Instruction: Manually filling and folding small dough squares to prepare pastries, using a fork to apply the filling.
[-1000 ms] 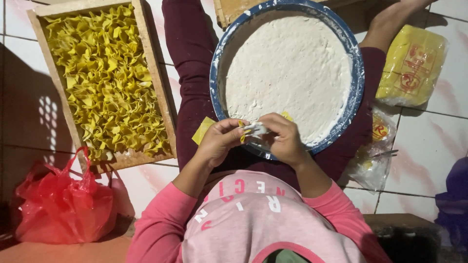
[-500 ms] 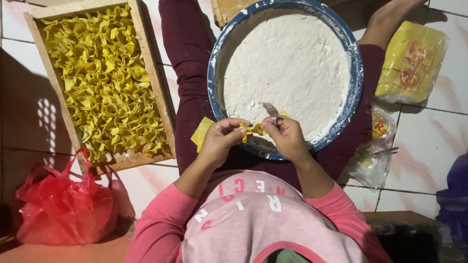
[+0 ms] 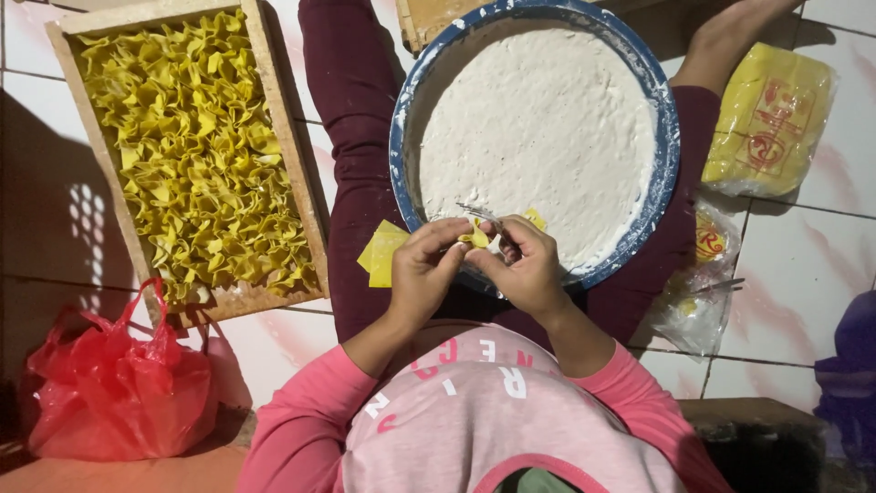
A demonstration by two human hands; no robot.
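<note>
On the far left of the floor sits a red plastic bag [image 3: 114, 388], all puffy and tied at the top. Just above it lies a long wooden tray [image 3: 285, 146]. It is packed full of folded yellow dumplings [image 3: 187, 146].

Next come my legs in dark red pants [image 3: 351, 137], stretched out on the white floor tiles [image 3: 36, 119]. A small stack of flat yellow wrappers [image 3: 383, 256] rests on my leg, just beside my left hand.

My left hand [image 3: 424, 274] and my right hand [image 3: 529, 269] meet in the middle, right at the near edge of the big blue bowl [image 3: 671, 137]. My fingertips [image 3: 456, 239] pinch a small yellow wrapper [image 3: 476, 237] between both hands. My left fingers are curled around it from one side. My right fingers are bent and hold it from the other side. A thin metal spoon [image 3: 474, 215] pokes out by my right hand, but I cannot tell just how my fingers hold it.

The bowl rests on my lap and is full of smooth white filling [image 3: 538, 128].

To the right of the bowl, a yellow packet of wrappers [image 3: 771, 123] lies on the tiles. Below it lies a clear plastic bag [image 3: 698, 292], crumpled and mostly flat. At the far right edge I see something dark blue [image 3: 853, 365], too cut off to tell what it is.
</note>
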